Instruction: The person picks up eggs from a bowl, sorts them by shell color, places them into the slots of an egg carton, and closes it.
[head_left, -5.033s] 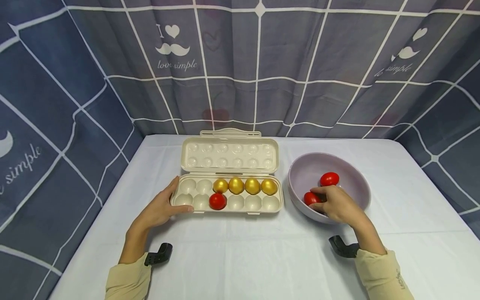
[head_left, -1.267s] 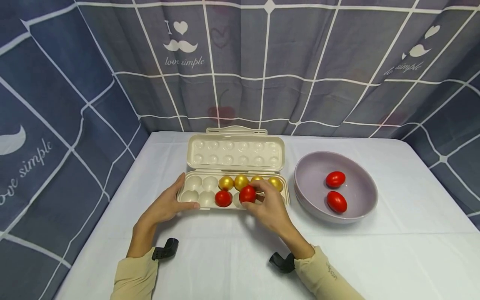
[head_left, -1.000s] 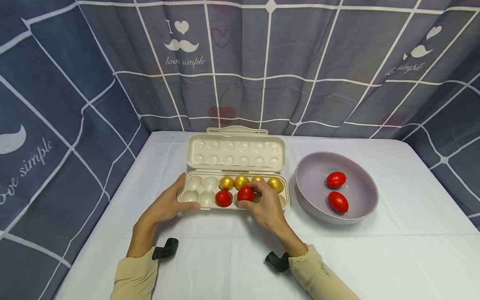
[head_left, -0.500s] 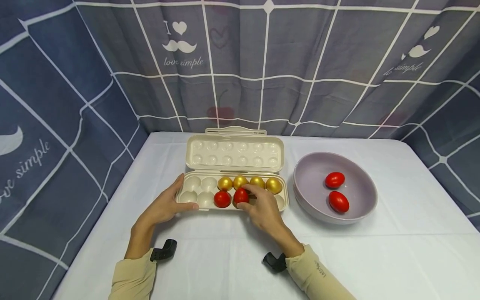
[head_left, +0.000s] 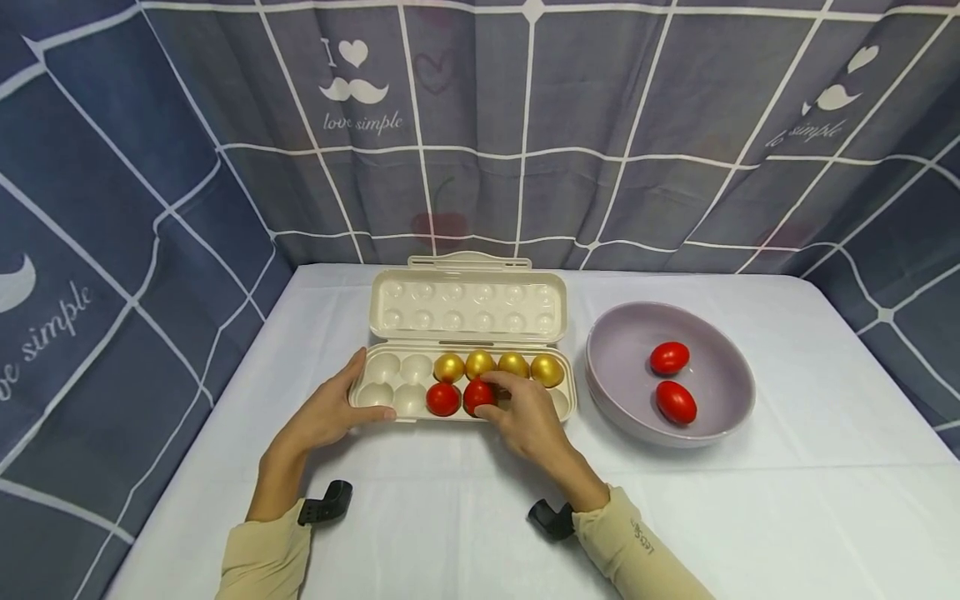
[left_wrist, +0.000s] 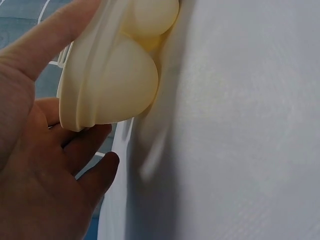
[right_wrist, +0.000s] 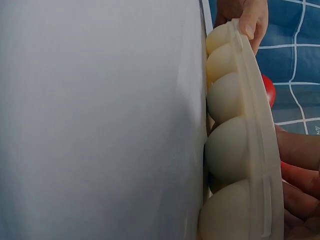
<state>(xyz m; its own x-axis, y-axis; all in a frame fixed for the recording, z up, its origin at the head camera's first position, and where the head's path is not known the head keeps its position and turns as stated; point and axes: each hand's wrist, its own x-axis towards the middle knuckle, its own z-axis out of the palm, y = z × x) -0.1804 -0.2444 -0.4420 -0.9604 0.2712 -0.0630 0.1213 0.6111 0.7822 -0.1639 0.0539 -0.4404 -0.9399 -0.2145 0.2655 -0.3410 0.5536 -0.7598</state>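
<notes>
A cream egg carton (head_left: 411, 417) lies with its lid folded back on the white table. Along its back row sit several gold eggs (head_left: 513, 364). One red egg (head_left: 442, 399) rests in the front row, and to its right my right hand (head_left: 528, 421) pinches a second red egg (head_left: 477, 397) down at a front cup. My left hand (head_left: 322, 411) grips the carton's left end; in the left wrist view the thumb lies over the rim and the other fingers (left_wrist: 90, 150) are beneath it. In the right wrist view the carton's side (right_wrist: 260, 135) hides most of the held egg.
A mauve bowl (head_left: 615, 417) stands right of the carton, with two red eggs (head_left: 677, 402) inside. The white-covered table (head_left: 450, 517) stretches in front. A grey checked curtain (head_left: 480, 192) hangs behind and along both sides.
My right hand has gone from the bowl to the carton with a red egg, then moved slightly left and lowered it into the front row. My left hand keeps its hold on the carton's end.
</notes>
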